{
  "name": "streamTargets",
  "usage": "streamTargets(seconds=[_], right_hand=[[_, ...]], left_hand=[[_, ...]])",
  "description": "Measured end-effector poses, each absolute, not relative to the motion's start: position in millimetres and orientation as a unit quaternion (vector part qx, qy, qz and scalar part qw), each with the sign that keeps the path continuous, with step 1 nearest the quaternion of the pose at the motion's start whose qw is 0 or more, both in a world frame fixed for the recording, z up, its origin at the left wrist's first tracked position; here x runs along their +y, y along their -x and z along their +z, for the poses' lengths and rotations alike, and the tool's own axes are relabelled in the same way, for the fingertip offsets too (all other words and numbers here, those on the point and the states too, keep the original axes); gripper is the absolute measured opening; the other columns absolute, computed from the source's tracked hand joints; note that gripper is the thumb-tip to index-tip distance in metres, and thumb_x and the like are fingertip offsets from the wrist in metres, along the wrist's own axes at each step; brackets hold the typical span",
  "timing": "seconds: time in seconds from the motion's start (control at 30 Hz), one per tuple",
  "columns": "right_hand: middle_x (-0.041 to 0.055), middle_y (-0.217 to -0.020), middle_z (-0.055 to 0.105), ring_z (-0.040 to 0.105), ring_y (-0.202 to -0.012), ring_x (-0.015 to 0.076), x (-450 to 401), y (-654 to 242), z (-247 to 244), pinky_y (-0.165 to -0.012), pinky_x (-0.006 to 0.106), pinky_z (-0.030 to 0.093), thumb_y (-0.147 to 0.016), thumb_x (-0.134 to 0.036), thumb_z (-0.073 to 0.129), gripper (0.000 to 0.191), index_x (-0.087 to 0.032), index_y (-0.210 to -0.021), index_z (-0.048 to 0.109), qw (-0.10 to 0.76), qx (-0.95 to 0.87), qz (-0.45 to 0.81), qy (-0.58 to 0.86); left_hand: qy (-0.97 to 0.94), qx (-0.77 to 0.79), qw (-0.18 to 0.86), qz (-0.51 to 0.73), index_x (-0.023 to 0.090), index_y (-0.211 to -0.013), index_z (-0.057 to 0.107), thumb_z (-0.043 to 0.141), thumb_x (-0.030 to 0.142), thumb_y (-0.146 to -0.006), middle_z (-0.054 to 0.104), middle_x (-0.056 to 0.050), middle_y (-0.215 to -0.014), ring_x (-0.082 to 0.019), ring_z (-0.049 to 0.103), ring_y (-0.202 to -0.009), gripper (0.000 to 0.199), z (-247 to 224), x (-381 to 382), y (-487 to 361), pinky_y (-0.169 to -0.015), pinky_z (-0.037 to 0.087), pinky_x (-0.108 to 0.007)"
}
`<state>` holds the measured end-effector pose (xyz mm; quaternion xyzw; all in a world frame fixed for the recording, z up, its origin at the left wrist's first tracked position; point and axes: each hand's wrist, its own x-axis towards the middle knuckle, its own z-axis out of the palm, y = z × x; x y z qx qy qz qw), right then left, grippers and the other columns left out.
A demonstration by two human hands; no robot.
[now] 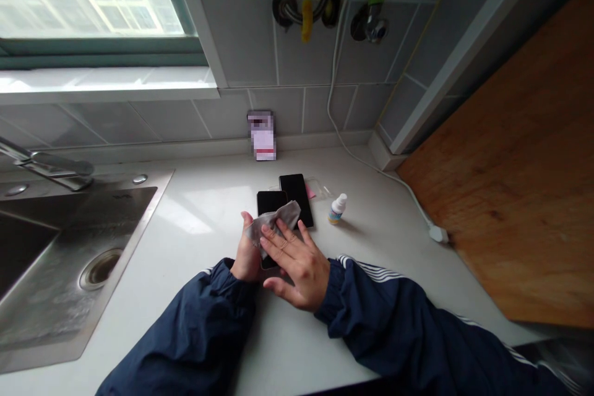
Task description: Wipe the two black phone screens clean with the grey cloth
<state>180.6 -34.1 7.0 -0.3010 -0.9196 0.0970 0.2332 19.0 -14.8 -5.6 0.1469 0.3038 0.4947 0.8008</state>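
Observation:
A dark smartphone (272,200) rests in my left hand (247,253), whose thumb is up along its left edge. Most of the phone's middle is covered by a crumpled grey cloth (290,215). My right hand (297,263) lies over the cloth with its fingers spread and flat, pressing it onto the phone; the thumb is held apart. Just beyond, a larger black flat device (297,192) lies on the counter, partly behind the phone. To the right stands a small white-capped bottle (337,209) with a coloured label.
A clear plastic piece (321,187) with a pink tab lies behind the black device. Against the tiled wall leans a pixelated upright object (262,136). A steel sink (153,198) with a faucet (55,167) is at left. A white cable ends in a plug (437,234) at right, near a wooden panel (520,198).

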Motion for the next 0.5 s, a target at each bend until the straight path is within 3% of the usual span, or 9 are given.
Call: streamTargets(seconds=[0.1, 0.23, 0.37, 0.5], right_hand=[[0.0081, -0.159, 0.035, 0.017, -0.153, 0.0295, -35, -181, 8, -0.122, 0.062, 0.013, -0.1, -0.058, 0.042, 0.067, -0.013, -0.15, 0.041, 0.233, -0.927, 0.104, 0.276], [0.0081, -0.158, 0.036, 0.018, -0.153, 0.0291, -35, -182, 8, -0.123, 0.062, 0.009, -0.101, -0.059, 0.04, 0.066, -0.014, -0.149, 0.043, 0.223, -0.934, 0.114, 0.253], [0.0079, -0.16, 0.032, 0.016, -0.154, 0.0278, -34, -182, 7, -0.123, 0.06, 0.005, -0.103, -0.057, 0.033, 0.065, -0.013, -0.15, 0.04, 0.221, -0.935, 0.113, 0.255], [0.0084, -0.162, 0.027, 0.013, -0.154, 0.0259, -33, -182, 6, -0.124, 0.059, 0.007, -0.103, -0.056, 0.032, 0.066, -0.012, -0.153, 0.034, 0.215, -0.936, 0.094, 0.264]], left_hand=[[-0.131, 0.298, 0.799, 0.505, 0.009, -0.138, 0.058, 0.027, 0.078, -0.089, 0.069, -0.019, -0.127, -0.038, 0.055, -0.13, 0.089, -1, -13, -17, -0.116, 0.037, -0.051], [-0.134, 0.301, 0.775, 0.54, 0.013, -0.138, 0.057, 0.029, 0.073, -0.092, 0.071, -0.017, -0.124, -0.036, 0.06, -0.125, 0.081, 4, -11, -16, -0.114, 0.04, -0.049], [-0.133, 0.335, 0.744, 0.563, 0.012, -0.133, 0.06, 0.029, 0.069, -0.094, 0.075, -0.015, -0.117, -0.033, 0.063, -0.121, 0.076, 11, -12, -17, -0.11, 0.045, -0.045], [-0.131, 0.354, 0.775, 0.507, 0.009, -0.129, 0.064, 0.019, 0.073, -0.093, 0.073, -0.019, -0.118, -0.038, 0.062, -0.122, 0.086, 12, -13, -16, -0.105, 0.049, -0.05]])
